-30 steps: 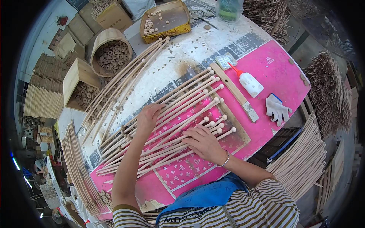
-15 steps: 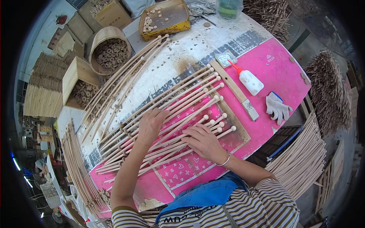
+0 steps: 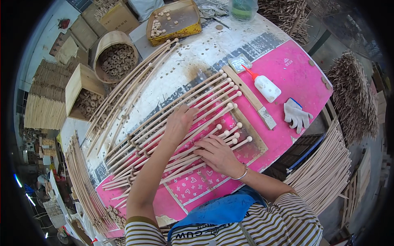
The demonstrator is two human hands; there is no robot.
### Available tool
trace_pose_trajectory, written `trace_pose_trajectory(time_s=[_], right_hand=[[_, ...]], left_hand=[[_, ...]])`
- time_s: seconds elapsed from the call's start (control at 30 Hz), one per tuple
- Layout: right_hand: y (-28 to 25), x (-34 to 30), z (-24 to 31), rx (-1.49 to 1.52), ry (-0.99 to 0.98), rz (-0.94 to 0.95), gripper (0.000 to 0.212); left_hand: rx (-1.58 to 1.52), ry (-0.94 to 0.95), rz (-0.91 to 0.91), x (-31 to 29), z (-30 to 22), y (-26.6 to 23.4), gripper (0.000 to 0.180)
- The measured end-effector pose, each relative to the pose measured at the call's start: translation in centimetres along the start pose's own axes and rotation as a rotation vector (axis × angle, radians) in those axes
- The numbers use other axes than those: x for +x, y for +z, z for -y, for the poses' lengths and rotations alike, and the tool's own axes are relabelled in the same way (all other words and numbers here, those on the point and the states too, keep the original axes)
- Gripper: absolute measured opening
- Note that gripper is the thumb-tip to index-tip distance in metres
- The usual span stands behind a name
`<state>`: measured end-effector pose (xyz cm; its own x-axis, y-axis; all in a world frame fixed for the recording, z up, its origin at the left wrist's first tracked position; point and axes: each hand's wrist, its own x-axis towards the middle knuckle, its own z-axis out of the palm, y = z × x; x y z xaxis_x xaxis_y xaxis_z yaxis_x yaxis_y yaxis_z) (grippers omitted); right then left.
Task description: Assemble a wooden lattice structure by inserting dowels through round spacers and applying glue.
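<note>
Long pale wooden sticks with round ball ends lie in a slanting row across the pink sheet. Brown rings sit around several of them, such as the ring (image 3: pixel 146 153) left of my left forearm. My left hand (image 3: pixel 179 122) is closed on a ball-ended stick (image 3: pixel 209 112) in the middle of the row; its fingertips are partly hidden. My right hand (image 3: pixel 219 156) lies palm down across a nearer group of sticks, fingers stretched out, just short of their ball ends (image 3: pixel 237 135).
A wooden stop bar (image 3: pixel 250 95) lies beyond the ball ends. Right of it are a red-tipped glue bottle (image 3: pixel 266 88) and a white glove (image 3: pixel 296 115). Rings fill a round wooden tub (image 3: pixel 98 55) and a wooden box (image 3: pixel 84 78). A yellow tray (image 3: pixel 180 35) holds wooden balls.
My left hand has moved right and slightly up along the sticks, toward their ball ends. My right hand stays on the nearer sticks. The whole view has shifted slightly.
</note>
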<state>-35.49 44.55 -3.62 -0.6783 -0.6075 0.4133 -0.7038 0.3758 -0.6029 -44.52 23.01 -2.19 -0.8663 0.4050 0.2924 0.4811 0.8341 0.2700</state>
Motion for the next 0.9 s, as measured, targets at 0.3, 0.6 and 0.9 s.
trace_pose_trajectory(time_s=[0.3,0.6,0.9], right_hand=[[0.2,-0.2,-0.2,0.008,-0.016,-0.032,0.035],[-0.4,-1.4,0.8,0.002,0.024,-0.008,0.031],[-0.4,-1.9,0.8,0.014,0.007,-0.033,0.032]], left_hand=[[-0.088,0.010,0.002,-3.3,-1.9,-3.6,0.033],[0.000,0.046,0.077,-6.8,-4.7,-3.5,0.042],[-0.030,0.065,0.131,-7.5,-5.6,-4.0,0.035]])
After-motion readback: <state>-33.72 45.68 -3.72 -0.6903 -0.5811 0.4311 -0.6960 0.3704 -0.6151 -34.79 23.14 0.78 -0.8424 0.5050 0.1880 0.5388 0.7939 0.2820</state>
